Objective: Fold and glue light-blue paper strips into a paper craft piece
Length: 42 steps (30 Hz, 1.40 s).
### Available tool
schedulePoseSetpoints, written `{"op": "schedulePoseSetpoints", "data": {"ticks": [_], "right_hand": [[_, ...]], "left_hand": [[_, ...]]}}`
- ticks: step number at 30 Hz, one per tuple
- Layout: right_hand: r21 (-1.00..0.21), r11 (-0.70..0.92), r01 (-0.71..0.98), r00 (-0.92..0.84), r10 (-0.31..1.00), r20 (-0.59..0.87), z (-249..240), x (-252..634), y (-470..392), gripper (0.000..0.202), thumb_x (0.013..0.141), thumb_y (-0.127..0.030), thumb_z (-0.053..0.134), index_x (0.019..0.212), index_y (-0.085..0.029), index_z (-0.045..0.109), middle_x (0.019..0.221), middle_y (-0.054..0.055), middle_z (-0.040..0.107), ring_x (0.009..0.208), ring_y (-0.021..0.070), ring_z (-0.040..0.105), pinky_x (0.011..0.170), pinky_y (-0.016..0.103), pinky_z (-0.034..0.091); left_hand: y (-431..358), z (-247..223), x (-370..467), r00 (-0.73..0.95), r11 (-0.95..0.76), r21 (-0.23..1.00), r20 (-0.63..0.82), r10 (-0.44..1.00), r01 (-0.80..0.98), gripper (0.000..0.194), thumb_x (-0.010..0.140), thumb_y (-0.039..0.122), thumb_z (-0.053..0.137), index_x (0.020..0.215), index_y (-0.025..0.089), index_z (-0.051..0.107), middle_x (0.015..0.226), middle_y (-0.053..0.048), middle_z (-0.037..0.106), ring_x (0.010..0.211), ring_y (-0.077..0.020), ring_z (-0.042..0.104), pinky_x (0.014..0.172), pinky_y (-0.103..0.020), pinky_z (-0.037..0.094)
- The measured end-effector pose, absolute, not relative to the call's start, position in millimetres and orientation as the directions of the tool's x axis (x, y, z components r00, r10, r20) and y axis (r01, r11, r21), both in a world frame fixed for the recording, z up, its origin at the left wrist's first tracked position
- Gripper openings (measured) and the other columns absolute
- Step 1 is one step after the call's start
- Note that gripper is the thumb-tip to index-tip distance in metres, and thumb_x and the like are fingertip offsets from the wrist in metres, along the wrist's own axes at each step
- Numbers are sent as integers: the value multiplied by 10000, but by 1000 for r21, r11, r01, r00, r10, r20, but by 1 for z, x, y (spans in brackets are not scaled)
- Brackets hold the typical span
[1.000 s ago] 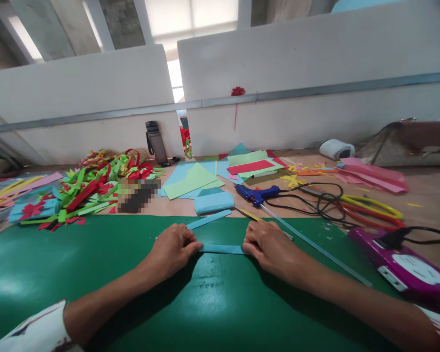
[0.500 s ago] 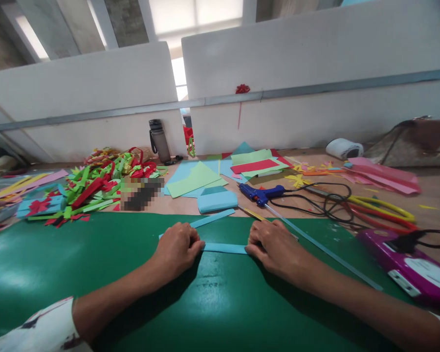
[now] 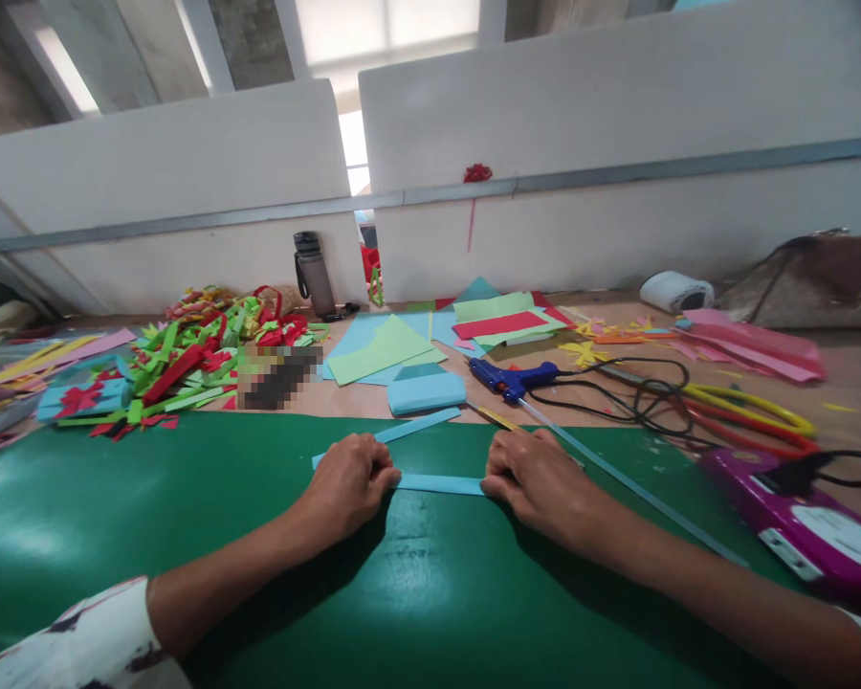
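Observation:
A narrow blue paper strip (image 3: 441,484) stretches between my two hands, low over the green mat (image 3: 416,593). My left hand (image 3: 355,478) pinches its left end between thumb and curled fingers. At the other end, my right hand (image 3: 527,478) grips the strip the same way. Behind my left hand lies a second blue paper strip (image 3: 420,425), partly hidden by the knuckles. Beyond it sits a folded blue paper piece (image 3: 427,393). A yellow pencil-like stick (image 3: 494,416) runs behind my right hand, its near part covered.
A blue glue gun (image 3: 513,379) with a clear glue stick (image 3: 638,488) lies behind my right hand. To the right are scissors (image 3: 753,407) and a purple power strip (image 3: 796,517). Cut paper (image 3: 193,359) is heaped at the left, near a grey bottle (image 3: 314,277).
Both hands keep hold of the blue paper strip in nearly the same place. The view has shifted very slightly.

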State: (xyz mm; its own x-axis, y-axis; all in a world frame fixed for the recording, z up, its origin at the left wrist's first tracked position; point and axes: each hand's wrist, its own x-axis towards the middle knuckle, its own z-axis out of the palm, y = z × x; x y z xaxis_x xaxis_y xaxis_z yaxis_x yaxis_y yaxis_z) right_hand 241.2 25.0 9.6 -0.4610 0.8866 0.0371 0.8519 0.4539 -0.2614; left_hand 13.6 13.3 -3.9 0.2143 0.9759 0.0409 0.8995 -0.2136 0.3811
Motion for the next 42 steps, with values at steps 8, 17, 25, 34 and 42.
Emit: {"op": "schedulePoseSetpoints", "data": {"ticks": [8,17,25,34,42], "right_hand": [[-329,462,823,-480,877,30,8,244,29,261,779,-227,551,531,-156,517,679,-1,543,695,136,490,711,307,288],[-302,459,836,-466,883,51,9,243,27,230,784,-196,547,557,-162,553,697,8,572,714,152,509,724,324,290],[-233,451,862,-456,890,35,12,239,24,214,797,-179,542,587,-159,578,713,17,590,737,163,532,750,339,275],[-231,466,854,-467,882,52,9,241,23,211,801,-186,552,595,-155,583,735,23,598,743,162,526,756,344,268],[-223,462,859,-463,885,49,11,240,23,208,798,-175,544,592,-160,570,726,25,595,744,170,525,723,330,278]], "left_hand": [[15,-7,11,230,-237,431,69,971,871,180,772,251,510,624,170,572,684,-22,564,671,-156,508,626,-252,360],[14,-7,11,149,-165,538,74,986,827,164,753,277,540,649,167,604,701,-20,607,696,-161,530,639,-258,368],[8,-4,15,168,-181,475,71,983,861,180,790,261,517,657,173,600,751,-33,600,759,-178,520,688,-278,363],[6,-2,10,203,-200,522,52,978,829,120,744,230,597,641,170,588,759,-20,579,775,-172,509,713,-283,366],[9,0,10,239,-197,572,2,971,796,30,697,189,618,701,181,589,827,-11,584,870,-184,506,770,-298,369]]}}
